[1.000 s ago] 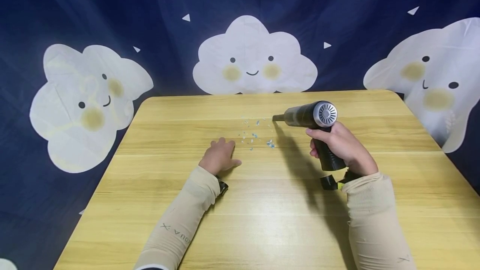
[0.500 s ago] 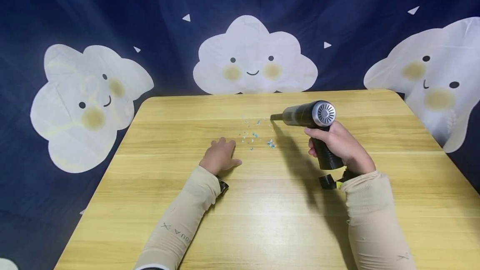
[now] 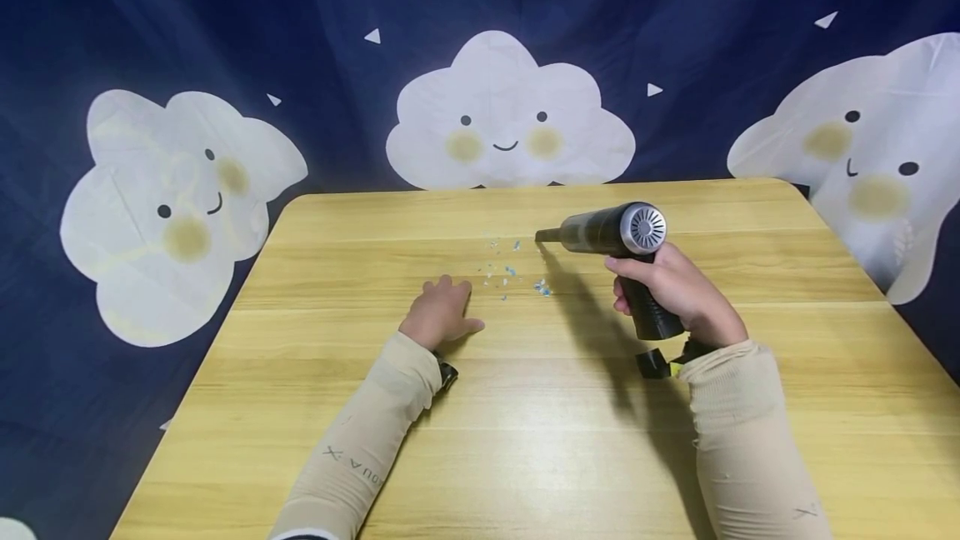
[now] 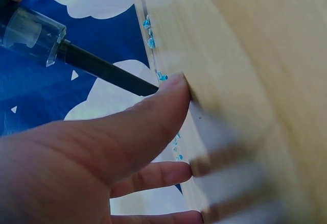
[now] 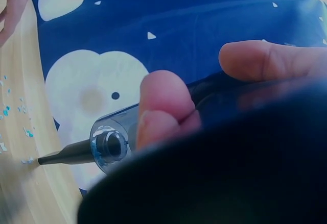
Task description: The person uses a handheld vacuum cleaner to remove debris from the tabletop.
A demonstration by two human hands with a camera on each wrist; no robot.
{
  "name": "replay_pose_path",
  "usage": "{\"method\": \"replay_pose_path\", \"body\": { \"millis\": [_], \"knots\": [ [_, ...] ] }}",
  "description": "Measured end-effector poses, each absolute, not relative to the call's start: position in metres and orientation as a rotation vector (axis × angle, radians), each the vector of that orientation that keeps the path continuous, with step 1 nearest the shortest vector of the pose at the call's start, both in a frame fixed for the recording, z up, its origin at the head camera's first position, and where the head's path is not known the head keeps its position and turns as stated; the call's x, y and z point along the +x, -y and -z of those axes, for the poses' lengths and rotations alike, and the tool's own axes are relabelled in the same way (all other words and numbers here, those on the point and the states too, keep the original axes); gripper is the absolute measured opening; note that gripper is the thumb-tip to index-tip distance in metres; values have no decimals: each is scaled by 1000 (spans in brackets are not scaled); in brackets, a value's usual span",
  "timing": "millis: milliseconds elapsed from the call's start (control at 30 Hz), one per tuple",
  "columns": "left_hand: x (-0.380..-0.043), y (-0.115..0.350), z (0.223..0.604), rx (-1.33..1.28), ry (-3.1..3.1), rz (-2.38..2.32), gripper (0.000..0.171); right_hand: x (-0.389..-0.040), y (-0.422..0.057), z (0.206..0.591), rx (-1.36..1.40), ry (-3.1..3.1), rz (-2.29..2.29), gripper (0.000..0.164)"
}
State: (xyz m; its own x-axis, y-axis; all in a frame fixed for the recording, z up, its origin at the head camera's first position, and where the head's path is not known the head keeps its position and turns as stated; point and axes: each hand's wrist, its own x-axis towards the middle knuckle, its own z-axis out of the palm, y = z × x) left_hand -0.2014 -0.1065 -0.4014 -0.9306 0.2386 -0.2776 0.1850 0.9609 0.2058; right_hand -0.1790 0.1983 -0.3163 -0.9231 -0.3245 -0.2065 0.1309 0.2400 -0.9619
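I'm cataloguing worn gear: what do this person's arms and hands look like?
The left hand and right hand are bare. The left sleeve is beige with dark lettering; the right sleeve is beige too, with a small dark mark. A black device shows at the left wrist; another black piece, beside a yellow patch, at the right.

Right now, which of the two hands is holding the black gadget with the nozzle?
The right hand, curled round the black gadget. The left hand holds nothing; it is near the blue and white bits on the table.
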Motion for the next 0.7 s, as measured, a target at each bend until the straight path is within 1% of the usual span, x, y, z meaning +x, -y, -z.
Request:
{"method": "replay_pose_path", "body": {
  "millis": [200,433,567,700],
  "knots": [
    [-202,106,401,313,-2811,-251,65,-179,-198,316,-183,-2163,1721,34],
    [-203,107,401,306,-2805,-253,65,-180,-197,316,-192,-2175,1721,35],
    [-203,107,401,305,-2798,-256,65,-180,-197,317,-189,-2169,1735,33],
    [-202,106,401,307,-2801,-258,66,-179,-197,317,-190,-2167,1739,37]
  ]
}}
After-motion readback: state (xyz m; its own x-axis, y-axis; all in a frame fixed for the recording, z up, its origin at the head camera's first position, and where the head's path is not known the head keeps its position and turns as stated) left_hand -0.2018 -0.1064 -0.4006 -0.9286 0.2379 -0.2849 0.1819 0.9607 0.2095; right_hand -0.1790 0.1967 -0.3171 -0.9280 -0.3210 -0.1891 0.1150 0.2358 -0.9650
